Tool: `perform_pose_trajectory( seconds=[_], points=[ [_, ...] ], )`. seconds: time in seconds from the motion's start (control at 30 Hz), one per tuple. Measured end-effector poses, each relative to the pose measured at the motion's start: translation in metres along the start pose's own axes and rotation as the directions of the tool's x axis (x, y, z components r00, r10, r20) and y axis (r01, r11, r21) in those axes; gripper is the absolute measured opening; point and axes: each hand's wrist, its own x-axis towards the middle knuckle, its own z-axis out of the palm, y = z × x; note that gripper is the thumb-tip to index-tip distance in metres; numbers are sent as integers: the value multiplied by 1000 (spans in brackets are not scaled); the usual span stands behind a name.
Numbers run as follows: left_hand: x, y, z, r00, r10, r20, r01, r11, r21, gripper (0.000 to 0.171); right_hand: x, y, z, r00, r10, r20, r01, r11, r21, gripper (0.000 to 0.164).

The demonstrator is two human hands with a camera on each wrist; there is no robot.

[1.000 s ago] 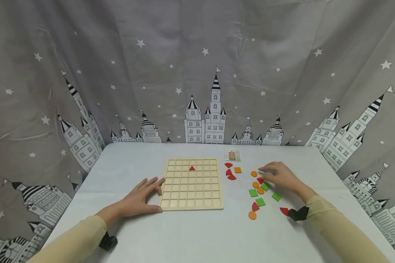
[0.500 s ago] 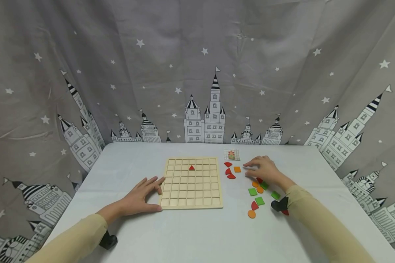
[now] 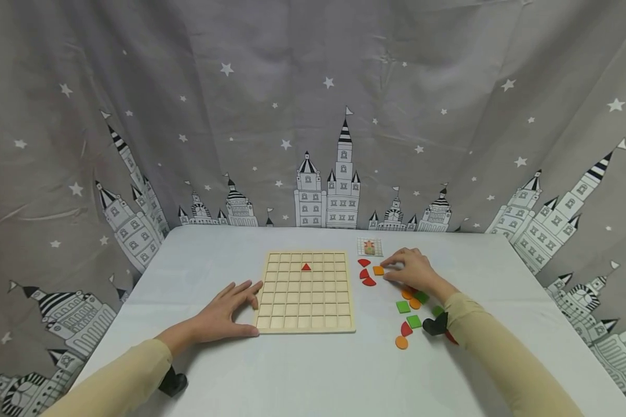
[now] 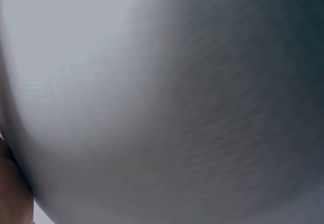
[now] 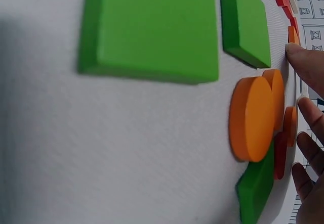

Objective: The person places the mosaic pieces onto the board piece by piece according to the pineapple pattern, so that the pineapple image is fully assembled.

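Observation:
A pale wooden grid board (image 3: 305, 302) lies on the table, with one red triangle (image 3: 306, 267) in a cell near its top. My left hand (image 3: 221, 313) rests at the board's left edge, thumb by the lower left corner and fingertips at the rim. Right of the board, my right hand (image 3: 412, 270) has thumb and index fingertips right at the near side of an orange square tile (image 3: 378, 270). The thumb (image 5: 306, 67) also shows beside it in the right wrist view. Three red quarter-circle tiles (image 3: 369, 282) lie between that square and the board.
A small picture card (image 3: 369, 247) lies behind the orange square. Below my right hand are scattered green squares (image 3: 414, 321), orange discs (image 3: 401, 342) and red pieces (image 3: 407, 329), some partly under my forearm. A grey castle-print curtain (image 3: 224, 127) hangs behind the table.
My right hand has moved left, from beside an orange disc to the orange square, and now covers that disc. My left hand and the board have stayed put.

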Motion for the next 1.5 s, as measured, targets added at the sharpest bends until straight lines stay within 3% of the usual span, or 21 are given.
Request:
perform_pose_trajectory(
  seconds=[0.57,0.77,1.07,1.23,1.5],
  points=[
    [-1,-2,1,1000,17,-22,-18,998,-66,42,-2,-1,4,999,-17,-28,17,1000,-4,27],
    [-2,-2,0,1000,19,-13,-20,996,-93,48,-3,-3,4,1000,-15,-27,15,1000,-3,27],
    [-1,-1,-1,1000,25,-13,-25,997,-72,45,-3,-4,4,1000,0,-29,0,1000,18,27],
    [-1,-3,0,999,37,-12,-37,997,-66,45,-3,-3,6,999,-27,-41,27,1000,2,25],
    [1,-6,1,1000,-3,2,3,998,-61,48,-1,-3,6,992,-106,-75,99,991,-87,17]
  ],
)
